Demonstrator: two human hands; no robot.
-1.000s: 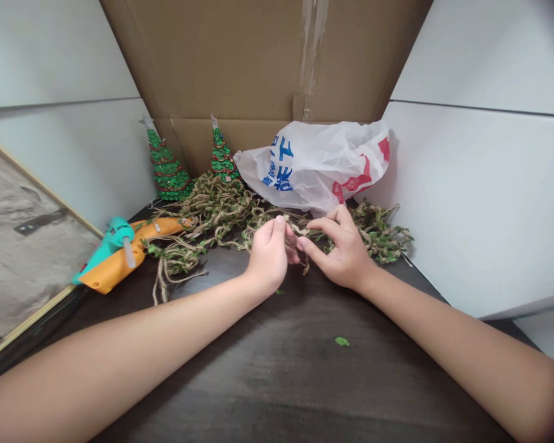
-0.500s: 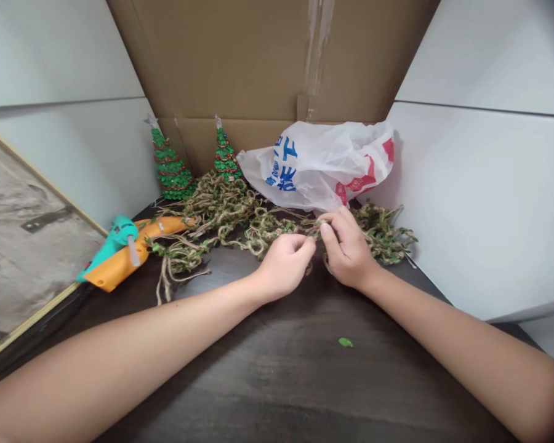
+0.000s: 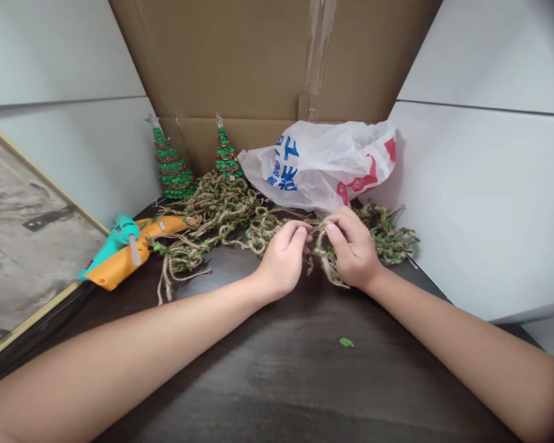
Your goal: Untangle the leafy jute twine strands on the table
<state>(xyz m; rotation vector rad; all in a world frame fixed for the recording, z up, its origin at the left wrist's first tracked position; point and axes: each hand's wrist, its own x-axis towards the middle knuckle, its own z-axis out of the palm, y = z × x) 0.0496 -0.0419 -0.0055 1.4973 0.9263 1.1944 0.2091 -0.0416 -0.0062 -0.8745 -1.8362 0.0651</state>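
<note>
1. right hand (image 3: 353,249) pinches leafy twine (image 3: 324,253) between thumb and fingers; a loop hangs below, above the tabletop (image 3: 268,369).
2. left hand (image 3: 284,258) is curled just beside it, thumb against fingers; cannot tell whether it grips a strand.
3. behind, a white plastic bag (image 3: 323,166) bears large blue characters, turned sideways, and red print too small to read.
4. open room: tabletop between the forearms, bearing 1 green leaf (image 3: 346,342).
5. edges: white panel (image 3: 489,203) at right, cardboard (image 3: 240,61) behind, framed board (image 3: 28,246) at left.
</note>
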